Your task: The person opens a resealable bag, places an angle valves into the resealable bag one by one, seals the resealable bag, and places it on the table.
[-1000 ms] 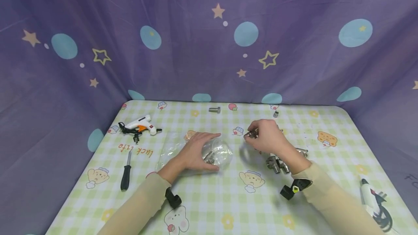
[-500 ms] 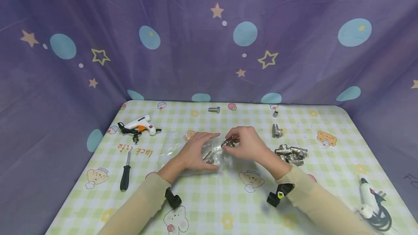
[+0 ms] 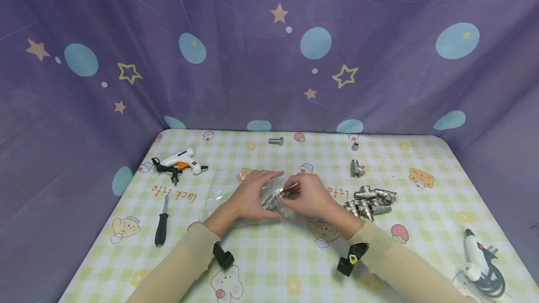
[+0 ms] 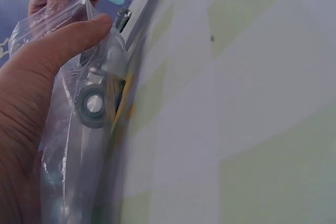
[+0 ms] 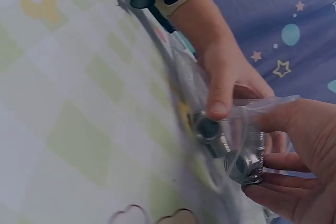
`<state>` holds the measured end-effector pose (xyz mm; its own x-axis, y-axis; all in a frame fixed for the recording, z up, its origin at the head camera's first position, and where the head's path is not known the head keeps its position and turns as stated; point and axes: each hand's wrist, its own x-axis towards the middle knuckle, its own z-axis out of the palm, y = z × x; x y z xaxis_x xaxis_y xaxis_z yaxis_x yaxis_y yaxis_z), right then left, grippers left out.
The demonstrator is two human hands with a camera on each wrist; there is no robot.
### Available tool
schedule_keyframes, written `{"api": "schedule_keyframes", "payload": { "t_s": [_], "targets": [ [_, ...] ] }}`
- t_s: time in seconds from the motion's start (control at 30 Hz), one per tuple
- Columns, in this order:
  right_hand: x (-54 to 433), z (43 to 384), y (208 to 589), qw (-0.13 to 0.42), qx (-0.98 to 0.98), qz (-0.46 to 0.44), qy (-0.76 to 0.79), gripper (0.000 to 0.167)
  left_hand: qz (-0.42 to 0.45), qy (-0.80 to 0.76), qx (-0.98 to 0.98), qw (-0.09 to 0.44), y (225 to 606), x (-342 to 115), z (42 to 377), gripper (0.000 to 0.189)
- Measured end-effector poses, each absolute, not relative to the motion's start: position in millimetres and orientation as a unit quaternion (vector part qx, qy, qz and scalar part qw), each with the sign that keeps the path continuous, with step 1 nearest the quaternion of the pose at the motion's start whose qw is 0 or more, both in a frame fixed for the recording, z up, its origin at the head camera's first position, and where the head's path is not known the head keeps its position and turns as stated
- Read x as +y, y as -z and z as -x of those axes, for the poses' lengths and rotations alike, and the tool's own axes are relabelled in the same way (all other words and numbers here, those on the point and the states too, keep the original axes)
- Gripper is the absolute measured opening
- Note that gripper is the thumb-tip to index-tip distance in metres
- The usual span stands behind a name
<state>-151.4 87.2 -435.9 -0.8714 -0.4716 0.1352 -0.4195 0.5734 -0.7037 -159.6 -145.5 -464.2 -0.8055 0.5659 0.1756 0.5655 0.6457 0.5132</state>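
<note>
At mid-bench, the right hand (image 3: 309, 196) pinches a metal fitting (image 5: 245, 167) in its fingers (image 5: 273, 178) at the mouth of a clear plastic bag (image 4: 73, 129). The left hand (image 3: 250, 195) grips that bag, thumb (image 4: 63, 40) pressing its film, with more fittings inside. Just right of the hands lies a heap of loose fittings (image 3: 370, 200); one single fitting (image 3: 356, 168) stands apart behind it. Farther out on the bench (image 3: 269, 265) lie a bolt (image 3: 276, 141), a white glue gun (image 3: 182, 160), a screwdriver (image 3: 162, 223) at left, and another glue gun (image 3: 477, 256) at far right.
</note>
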Motion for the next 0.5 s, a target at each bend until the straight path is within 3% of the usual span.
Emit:
{"api": "schedule_keyframes", "payload": {
  "t_s": [0.5],
  "targets": [
    [80, 150, 451, -0.021, 0.875, 0.348, 0.335, 0.012, -0.316, -0.284, 0.905, -0.007, 465, -145, 159, 0.112]
  ]
}}
